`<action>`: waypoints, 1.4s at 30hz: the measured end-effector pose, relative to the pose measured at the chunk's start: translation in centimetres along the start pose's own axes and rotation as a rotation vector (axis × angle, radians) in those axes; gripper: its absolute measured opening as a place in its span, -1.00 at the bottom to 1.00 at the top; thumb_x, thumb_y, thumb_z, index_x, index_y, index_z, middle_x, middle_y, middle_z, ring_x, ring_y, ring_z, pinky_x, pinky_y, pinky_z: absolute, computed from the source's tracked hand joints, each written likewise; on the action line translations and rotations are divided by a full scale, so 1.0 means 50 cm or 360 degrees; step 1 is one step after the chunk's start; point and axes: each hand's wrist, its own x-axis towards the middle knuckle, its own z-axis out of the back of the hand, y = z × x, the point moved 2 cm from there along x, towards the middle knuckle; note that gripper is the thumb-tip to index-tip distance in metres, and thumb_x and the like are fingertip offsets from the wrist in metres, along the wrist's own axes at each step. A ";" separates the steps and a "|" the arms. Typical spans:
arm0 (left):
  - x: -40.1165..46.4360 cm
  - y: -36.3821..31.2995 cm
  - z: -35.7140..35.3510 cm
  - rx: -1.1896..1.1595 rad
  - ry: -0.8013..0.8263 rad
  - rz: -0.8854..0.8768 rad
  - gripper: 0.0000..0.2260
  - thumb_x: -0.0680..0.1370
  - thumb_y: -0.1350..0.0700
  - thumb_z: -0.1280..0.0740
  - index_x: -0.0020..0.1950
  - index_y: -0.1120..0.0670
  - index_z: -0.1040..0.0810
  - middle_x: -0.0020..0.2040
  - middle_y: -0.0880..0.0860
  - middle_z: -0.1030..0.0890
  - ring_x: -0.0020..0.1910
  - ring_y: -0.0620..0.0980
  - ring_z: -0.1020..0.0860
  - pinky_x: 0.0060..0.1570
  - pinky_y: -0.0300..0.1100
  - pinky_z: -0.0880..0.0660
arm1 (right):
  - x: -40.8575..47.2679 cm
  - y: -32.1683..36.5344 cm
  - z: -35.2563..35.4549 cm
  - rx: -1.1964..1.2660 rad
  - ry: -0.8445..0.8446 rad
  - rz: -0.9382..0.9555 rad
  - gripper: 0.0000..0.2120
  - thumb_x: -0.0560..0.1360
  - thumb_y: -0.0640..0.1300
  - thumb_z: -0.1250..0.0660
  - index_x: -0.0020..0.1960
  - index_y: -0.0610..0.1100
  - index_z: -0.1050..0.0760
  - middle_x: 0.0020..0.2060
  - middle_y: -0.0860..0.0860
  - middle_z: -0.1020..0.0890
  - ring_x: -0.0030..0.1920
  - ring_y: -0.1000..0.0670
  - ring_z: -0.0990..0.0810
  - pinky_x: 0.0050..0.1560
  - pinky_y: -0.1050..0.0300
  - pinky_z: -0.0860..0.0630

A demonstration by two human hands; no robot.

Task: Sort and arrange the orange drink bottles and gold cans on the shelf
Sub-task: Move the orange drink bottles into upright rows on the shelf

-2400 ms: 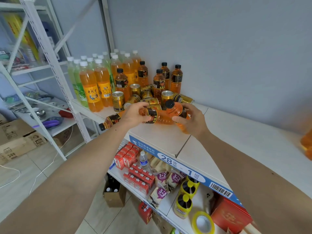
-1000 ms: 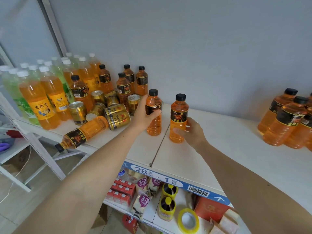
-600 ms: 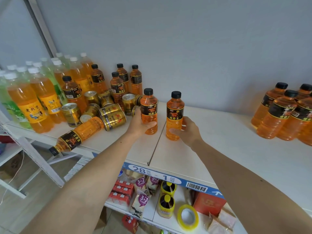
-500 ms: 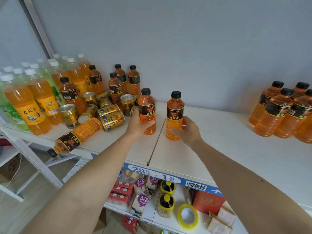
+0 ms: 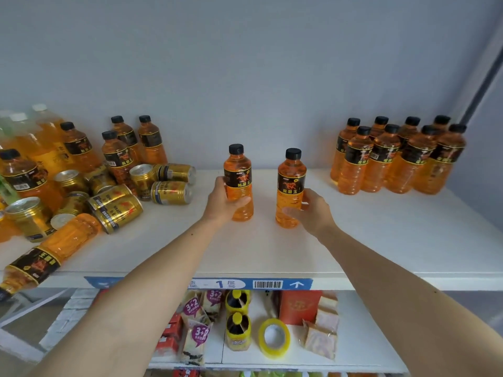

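Gripping one upright orange drink bottle [image 5: 238, 183] in the left hand [image 5: 223, 202] and a second upright orange bottle [image 5: 290, 190] in the right hand [image 5: 313, 210], the person holds both near the middle of the white shelf [image 5: 381, 240], a gap between them. To the left lies a jumble of gold cans [image 5: 117, 205], some standing and some on their sides, among standing bottles, with one toppled bottle [image 5: 46, 254] at the shelf's front edge. To the right, a tidy bottle group [image 5: 397, 159] stands against the wall.
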 end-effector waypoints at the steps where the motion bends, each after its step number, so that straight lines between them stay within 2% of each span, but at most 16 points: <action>1: -0.001 -0.015 -0.031 -0.0007 0.0030 -0.0012 -0.40 0.40 0.08 -0.51 0.33 0.09 -0.29 0.28 0.09 -0.50 0.25 0.09 -0.48 0.24 0.08 -0.44 | -0.003 -0.011 0.029 -0.0007 -0.0031 -0.0025 -0.41 0.41 -0.08 -0.49 0.38 -0.08 -0.35 0.25 -0.01 -0.54 0.11 -0.01 -0.53 0.04 0.12 -0.48; 4: -0.006 -0.062 -0.129 -0.0031 0.0128 -0.0060 -0.40 0.40 0.07 -0.50 0.33 0.10 -0.28 0.29 0.09 -0.50 0.26 0.09 -0.48 0.24 0.07 -0.44 | -0.008 -0.046 0.118 -0.0019 -0.0104 -0.0068 -0.39 0.41 -0.08 -0.49 0.39 -0.08 -0.34 0.26 -0.01 -0.54 0.19 -0.07 -0.54 0.13 0.03 -0.51; 9: -0.014 -0.147 -0.305 -0.0035 0.0270 -0.0122 -0.39 0.41 0.05 -0.50 0.35 0.08 -0.29 0.33 0.07 -0.47 0.30 0.08 -0.45 0.28 0.05 -0.41 | -0.008 -0.112 0.283 -0.0068 -0.0196 -0.0103 -0.40 0.40 -0.08 -0.50 0.37 -0.07 -0.36 0.23 0.00 -0.55 0.19 -0.08 -0.54 0.14 -0.01 -0.53; 14: -0.024 -0.236 -0.481 -0.0113 0.0284 -0.0211 -0.43 0.39 0.05 -0.51 0.31 0.05 -0.33 0.29 0.05 -0.50 0.27 0.04 -0.46 0.15 -0.12 -0.39 | 0.012 -0.169 0.445 -0.0102 -0.0220 -0.0049 -0.41 0.40 -0.09 -0.50 0.36 -0.04 -0.38 0.22 -0.01 -0.58 0.18 -0.08 -0.55 0.21 -0.12 -0.50; 19: -0.031 -0.305 -0.629 -0.0211 0.0300 -0.0296 -0.45 0.38 0.08 -0.53 0.27 0.01 -0.36 0.25 0.03 -0.53 0.25 -0.01 -0.48 0.18 -0.11 -0.41 | 0.038 -0.224 0.585 -0.0092 -0.0239 -0.0021 -0.42 0.41 -0.10 -0.49 0.36 -0.01 -0.36 0.22 0.04 -0.56 0.20 -0.04 -0.53 0.23 -0.05 -0.47; 24: -0.027 -0.345 -0.742 -0.0161 0.0266 -0.0295 -0.44 0.37 0.07 -0.53 0.28 0.05 -0.36 0.25 0.04 -0.53 0.25 0.01 -0.48 0.11 -0.18 -0.37 | 0.064 -0.273 0.687 -0.0069 -0.0292 -0.0047 -0.39 0.36 -0.10 -0.52 0.35 -0.08 -0.38 0.20 0.00 -0.56 0.17 -0.05 -0.53 0.11 0.06 -0.45; 27: -0.017 -0.362 -0.783 -0.0137 0.0265 -0.0300 -0.44 0.37 0.07 -0.53 0.28 0.04 -0.36 0.25 0.04 -0.53 0.26 0.02 -0.48 0.13 -0.17 -0.37 | 0.079 -0.295 0.721 -0.0049 -0.0275 -0.0047 -0.40 0.36 -0.11 -0.52 0.35 -0.08 -0.39 0.15 0.05 -0.54 0.17 -0.05 -0.52 0.09 0.09 -0.45; 34: 0.006 -0.367 -0.822 -0.0061 0.0181 -0.0276 -0.43 0.38 0.07 -0.51 0.31 0.07 -0.34 0.27 0.06 -0.51 0.29 0.04 -0.45 0.20 -0.08 -0.37 | 0.119 -0.311 0.731 -0.0042 -0.0242 -0.0046 -0.39 0.39 -0.09 -0.50 0.38 -0.10 -0.36 0.29 -0.05 -0.51 0.25 -0.11 -0.49 0.23 -0.07 -0.45; 37: 0.010 -0.363 -0.825 -0.0056 0.0167 -0.0267 -0.43 0.39 0.07 -0.51 0.32 0.06 -0.34 0.28 0.05 -0.50 0.31 0.04 -0.44 0.21 -0.08 -0.37 | 0.129 -0.311 0.719 -0.0023 -0.0184 -0.0022 -0.43 0.42 -0.10 -0.47 0.37 -0.08 -0.35 0.28 -0.03 -0.51 0.27 -0.10 -0.48 0.23 -0.02 -0.42; 39: 0.008 -0.359 -0.827 -0.0052 0.0154 -0.0259 -0.42 0.39 0.06 -0.51 0.33 0.05 -0.34 0.29 0.05 -0.48 0.32 0.04 -0.42 0.24 -0.05 -0.38 | 0.131 -0.312 0.712 -0.0031 -0.0142 -0.0005 -0.44 0.45 -0.11 -0.44 0.39 -0.05 -0.31 0.30 -0.02 -0.49 0.31 -0.09 -0.46 0.27 -0.01 -0.39; 42: 0.004 -0.351 -0.828 -0.0011 0.0118 -0.0246 -0.39 0.39 0.02 -0.50 0.36 0.06 -0.32 0.32 0.07 -0.43 0.33 0.05 -0.40 0.25 -0.06 -0.36 | 0.126 -0.315 0.704 -0.0023 -0.0116 0.0028 -0.42 0.51 -0.11 -0.38 0.43 -0.01 -0.20 0.34 0.00 -0.44 0.35 -0.08 -0.41 0.36 -0.11 -0.35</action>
